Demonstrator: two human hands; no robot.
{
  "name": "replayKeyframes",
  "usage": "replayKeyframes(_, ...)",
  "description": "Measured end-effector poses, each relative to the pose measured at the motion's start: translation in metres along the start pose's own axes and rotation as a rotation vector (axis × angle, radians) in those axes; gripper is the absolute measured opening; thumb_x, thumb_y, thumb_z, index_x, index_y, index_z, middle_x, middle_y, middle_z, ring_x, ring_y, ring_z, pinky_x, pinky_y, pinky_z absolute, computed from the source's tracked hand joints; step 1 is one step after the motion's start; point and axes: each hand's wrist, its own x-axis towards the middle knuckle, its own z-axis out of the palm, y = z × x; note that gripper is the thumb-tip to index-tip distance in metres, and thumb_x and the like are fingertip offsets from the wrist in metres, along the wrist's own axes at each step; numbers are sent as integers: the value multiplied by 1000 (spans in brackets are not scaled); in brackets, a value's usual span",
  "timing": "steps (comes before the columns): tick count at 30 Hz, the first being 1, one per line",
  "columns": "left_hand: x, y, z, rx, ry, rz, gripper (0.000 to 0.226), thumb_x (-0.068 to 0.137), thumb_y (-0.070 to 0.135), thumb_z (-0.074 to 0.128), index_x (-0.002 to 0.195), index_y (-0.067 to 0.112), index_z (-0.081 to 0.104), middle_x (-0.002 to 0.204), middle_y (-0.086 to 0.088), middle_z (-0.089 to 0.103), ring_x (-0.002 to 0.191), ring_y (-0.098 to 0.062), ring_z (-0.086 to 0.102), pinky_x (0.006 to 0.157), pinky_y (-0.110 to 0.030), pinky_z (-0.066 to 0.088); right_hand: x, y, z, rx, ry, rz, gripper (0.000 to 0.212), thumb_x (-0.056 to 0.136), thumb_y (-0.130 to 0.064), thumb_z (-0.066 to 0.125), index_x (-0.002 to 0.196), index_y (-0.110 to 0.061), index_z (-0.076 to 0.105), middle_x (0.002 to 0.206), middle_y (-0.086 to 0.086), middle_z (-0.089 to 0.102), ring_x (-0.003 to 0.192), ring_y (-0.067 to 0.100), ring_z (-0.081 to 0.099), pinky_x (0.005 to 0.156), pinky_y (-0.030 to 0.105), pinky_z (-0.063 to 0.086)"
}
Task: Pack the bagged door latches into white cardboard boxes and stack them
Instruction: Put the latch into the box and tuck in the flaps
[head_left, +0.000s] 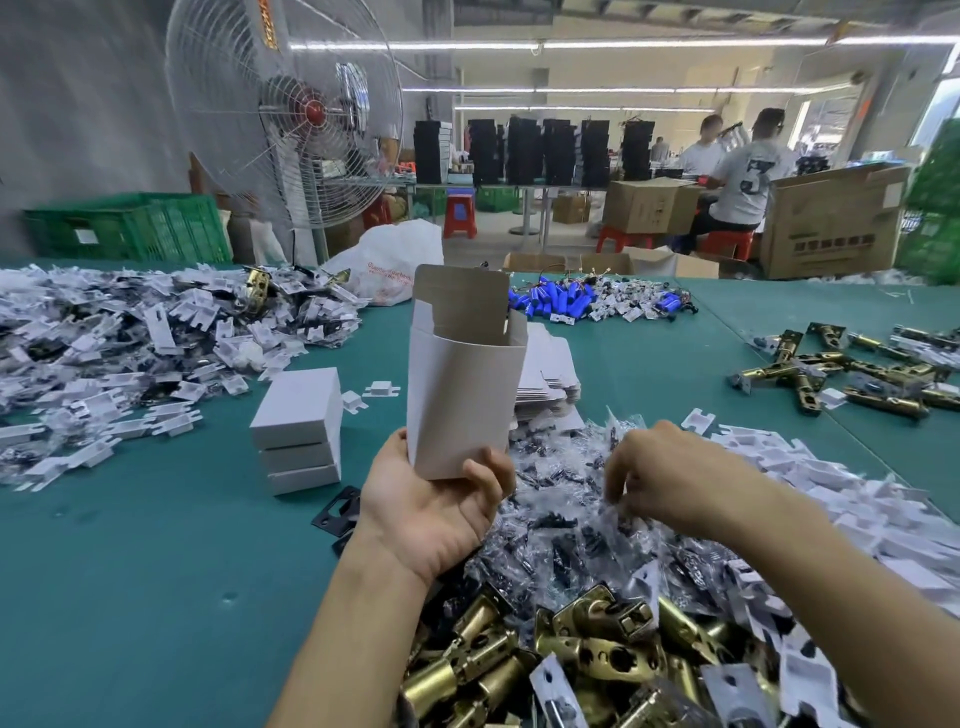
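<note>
My left hand (436, 506) grips the bottom of an upright white cardboard box (462, 395) whose top flap stands open. My right hand (660, 475) reaches down into a heap of small clear bags with dark parts (566, 525), its curled fingers pinching one of the bags. Brass door latches (587, 654) lie piled at the near edge below both arms. A stack of three closed white boxes (298, 431) stands on the green table (156, 571) left of my left hand. Flat unfolded boxes (545, 384) are stacked behind the held box.
White card inserts lie heaped at the left (130, 338) and right (831, 488). More brass latches (852, 374) lie far right, blue cylinders (561, 301) at the back. Black plates (337, 512) sit by my left wrist. A big fan (291, 114) and seated people stand beyond the table.
</note>
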Motion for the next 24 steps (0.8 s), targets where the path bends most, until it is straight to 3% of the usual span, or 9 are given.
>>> replayKeyframes(3, 1, 0, 0, 18, 45, -3, 50, 82, 34, 44, 91, -9, 67, 83, -16, 54, 61, -25, 52, 36, -22, 47, -1, 3, -5, 97, 65, -64, 12, 84, -22, 73, 86, -34, 74, 81, -13, 63, 82, 11, 66, 80, 36, 56)
replayKeyframes(5, 1, -1, 0, 44, 87, -3, 49, 80, 35, 46, 91, -8, 66, 81, -15, 54, 60, -24, 51, 35, -21, 45, -2, 3, -18, 206, 194, -125, 11, 87, -24, 73, 84, -34, 73, 83, -15, 69, 79, 5, 64, 80, 34, 56)
replayKeyframes(10, 2, -2, -2, 82, 124, -36, 42, 82, 34, 46, 99, 0, 64, 84, -15, 55, 62, -24, 51, 34, -22, 44, -16, -10, -57, 578, 530, -258, 23, 90, -19, 68, 81, -39, 64, 81, -8, 71, 61, 5, 67, 64, 25, 58)
replayKeyframes(13, 2, -3, -2, 132, 118, -38, 45, 81, 34, 46, 105, 0, 62, 83, -16, 57, 63, -24, 51, 33, -22, 44, -21, -26, -71, 668, 746, -356, 9, 88, -18, 68, 90, -26, 72, 82, -5, 72, 68, 6, 67, 65, 24, 57)
replayKeyframes(15, 2, -5, -1, 181, 113, -35, 46, 81, 34, 45, 102, -3, 64, 81, -17, 58, 62, -24, 51, 33, -21, 43, -22, -38, -77, 637, 844, -398, 9, 88, -14, 71, 95, -18, 75, 83, -7, 73, 71, 2, 66, 66, 16, 53)
replayKeyframes(16, 2, -5, -1, 204, 109, -35, 47, 82, 34, 45, 102, -3, 65, 81, -17, 58, 62, -24, 52, 33, -21, 43, -21, -43, -79, 577, 864, -402, 10, 88, -12, 72, 96, -17, 76, 84, -7, 73, 73, 2, 66, 69, 16, 53)
replayKeyframes(20, 1, -6, 1, 263, 80, -49, 47, 88, 38, 40, 101, 1, 67, 81, -14, 58, 59, -24, 53, 33, -20, 42, -13, -58, -77, 391, 773, -393, 13, 89, -12, 70, 99, -16, 78, 91, 3, 75, 83, 18, 68, 77, 39, 56)
replayKeyframes(24, -1, -7, 3, 273, 23, -68, 45, 83, 33, 45, 94, -2, 70, 80, -15, 59, 58, -25, 54, 34, -20, 44, -11, -66, -73, 447, 669, -392, 11, 86, -16, 71, 89, -25, 77, 85, -4, 74, 89, 21, 67, 74, 40, 56)
